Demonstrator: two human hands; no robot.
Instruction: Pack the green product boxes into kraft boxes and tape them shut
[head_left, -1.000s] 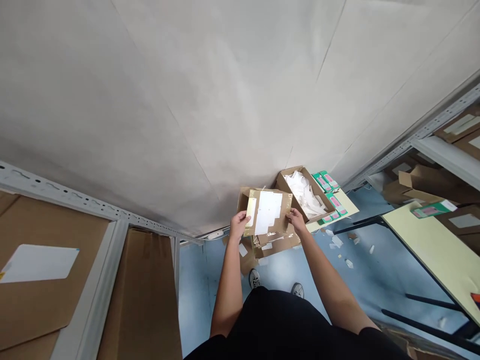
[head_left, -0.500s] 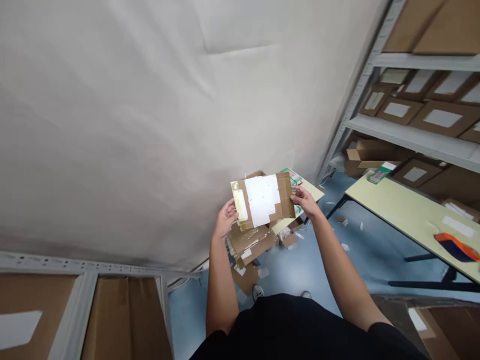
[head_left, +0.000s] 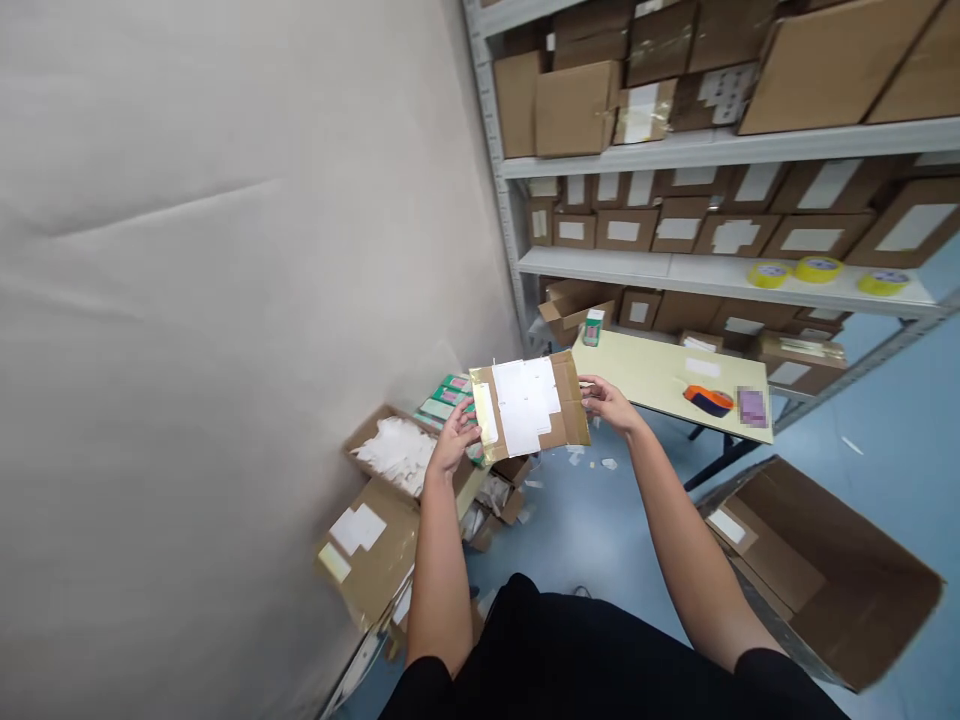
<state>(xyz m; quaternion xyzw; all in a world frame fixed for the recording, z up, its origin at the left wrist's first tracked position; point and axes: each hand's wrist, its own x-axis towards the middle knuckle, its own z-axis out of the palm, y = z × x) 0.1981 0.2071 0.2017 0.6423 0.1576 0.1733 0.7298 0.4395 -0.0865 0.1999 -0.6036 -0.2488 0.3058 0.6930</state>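
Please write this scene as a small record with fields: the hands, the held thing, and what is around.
Left hand: the left hand holds the cardboard by its left side
Right hand: the right hand holds its right edge
Held thing: brown, with white labels on its face
Table: the table bears a green box, an orange and dark blue thing and a blurred purple thing
Shelf: three yellow tape rolls near the right end
Floor: paper scraps
Lower right: a large open carton
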